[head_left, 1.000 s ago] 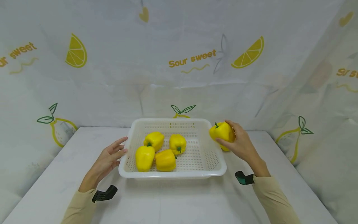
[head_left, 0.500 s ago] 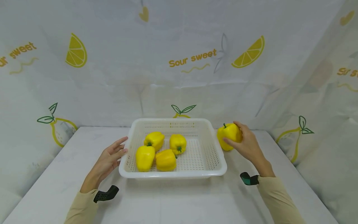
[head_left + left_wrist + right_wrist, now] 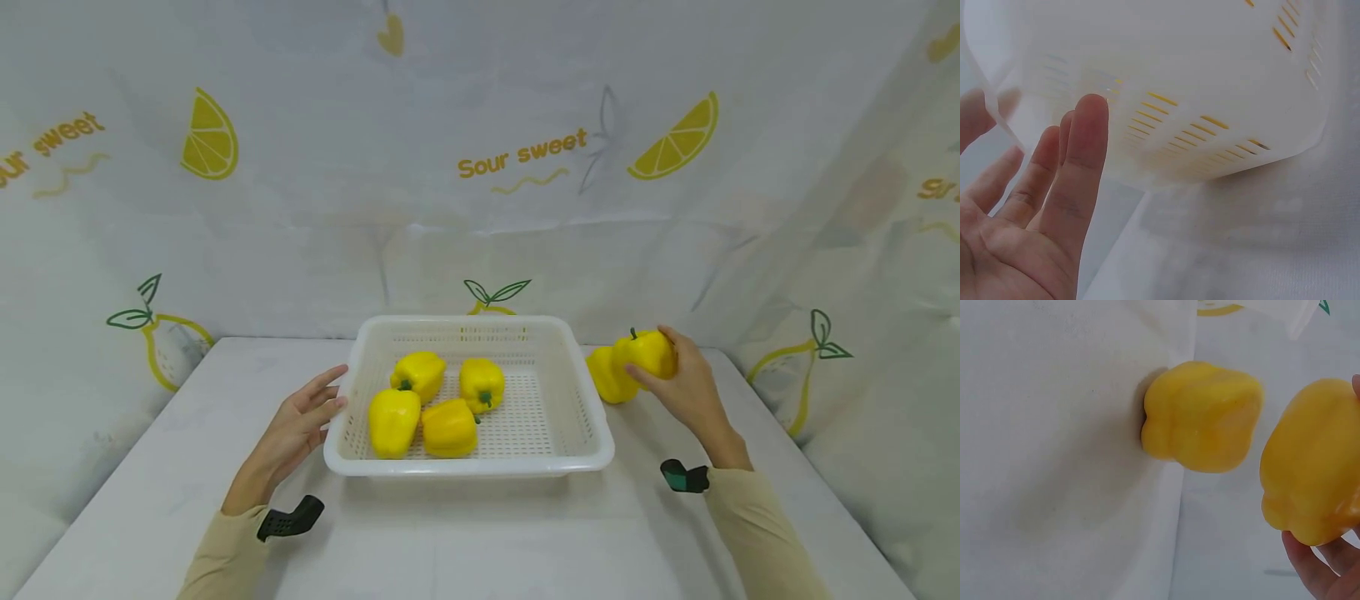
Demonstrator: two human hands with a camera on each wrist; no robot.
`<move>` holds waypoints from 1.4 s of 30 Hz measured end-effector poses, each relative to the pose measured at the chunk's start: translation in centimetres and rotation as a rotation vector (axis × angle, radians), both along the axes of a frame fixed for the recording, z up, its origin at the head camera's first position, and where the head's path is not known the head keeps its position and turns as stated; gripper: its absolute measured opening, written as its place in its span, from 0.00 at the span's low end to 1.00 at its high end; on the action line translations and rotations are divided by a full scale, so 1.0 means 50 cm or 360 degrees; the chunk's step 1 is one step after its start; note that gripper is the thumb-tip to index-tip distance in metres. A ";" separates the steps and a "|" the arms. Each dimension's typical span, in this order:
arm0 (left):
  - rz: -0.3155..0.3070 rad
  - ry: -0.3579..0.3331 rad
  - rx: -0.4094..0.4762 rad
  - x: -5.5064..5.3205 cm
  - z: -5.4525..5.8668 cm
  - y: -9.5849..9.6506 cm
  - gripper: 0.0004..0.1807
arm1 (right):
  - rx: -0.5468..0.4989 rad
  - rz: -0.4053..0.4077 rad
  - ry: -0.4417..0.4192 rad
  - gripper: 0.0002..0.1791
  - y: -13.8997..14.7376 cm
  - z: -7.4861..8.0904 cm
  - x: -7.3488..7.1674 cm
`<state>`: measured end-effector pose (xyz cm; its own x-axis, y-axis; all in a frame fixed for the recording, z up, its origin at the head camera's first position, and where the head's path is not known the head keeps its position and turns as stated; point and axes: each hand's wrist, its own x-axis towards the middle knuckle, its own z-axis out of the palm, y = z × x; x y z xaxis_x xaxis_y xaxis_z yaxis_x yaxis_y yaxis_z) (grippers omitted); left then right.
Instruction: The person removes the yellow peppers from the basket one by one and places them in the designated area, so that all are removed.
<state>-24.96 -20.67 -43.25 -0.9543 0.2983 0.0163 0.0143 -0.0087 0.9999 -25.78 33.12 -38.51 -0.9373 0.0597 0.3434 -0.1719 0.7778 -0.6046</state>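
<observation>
My right hand (image 3: 686, 383) holds a yellow bell pepper (image 3: 651, 353) off the table, thumb on the near side and fingers round its far side. In the right wrist view, this held pepper (image 3: 1313, 465) is apart from a second yellow pepper (image 3: 1204, 419) resting on the table. That second pepper (image 3: 609, 379) stands just right of a white slotted plastic basket (image 3: 468, 467). Several yellow peppers (image 3: 393, 423) lie inside the basket, mostly toward its left. My left hand (image 3: 292, 429) is at the basket's left rim, its fingers extended; in the left wrist view the fingers (image 3: 1085, 144) are beside the basket wall (image 3: 1210, 75).
The white-covered table (image 3: 480, 542) extends in front of and to both sides of the basket. Behind it hangs a pale curtain (image 3: 420, 258) printed with lemons and words. A dark wrist mount (image 3: 291, 518) shows at the left cuff, another mount (image 3: 684, 477) at the right.
My right hand has moved right with the held pepper, away from the basket's right rim. More of the pepper standing on the table now shows. The left hand stays at the rim.
</observation>
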 end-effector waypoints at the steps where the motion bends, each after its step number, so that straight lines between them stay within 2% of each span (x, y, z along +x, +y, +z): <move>1: 0.0001 0.0000 -0.0001 0.000 0.000 0.000 0.36 | 0.0000 -0.0007 0.0003 0.47 0.003 -0.002 -0.001; 14: 0.0007 0.0003 -0.0009 0.001 0.000 0.002 0.36 | -0.0008 -0.0166 -0.0006 0.48 0.033 -0.022 -0.015; 22: 0.0002 -0.0011 0.0033 0.001 0.001 0.002 0.37 | -0.0059 -0.0236 -0.0096 0.49 0.053 -0.033 -0.026; 36: 0.0006 -0.0012 0.0040 -0.003 0.000 0.002 0.36 | -0.0129 -0.0260 -0.0136 0.50 0.076 -0.072 -0.039; 42: 0.0027 -0.0029 0.0027 -0.002 0.002 0.003 0.37 | -0.0103 -0.0243 -0.0135 0.47 0.080 -0.086 -0.042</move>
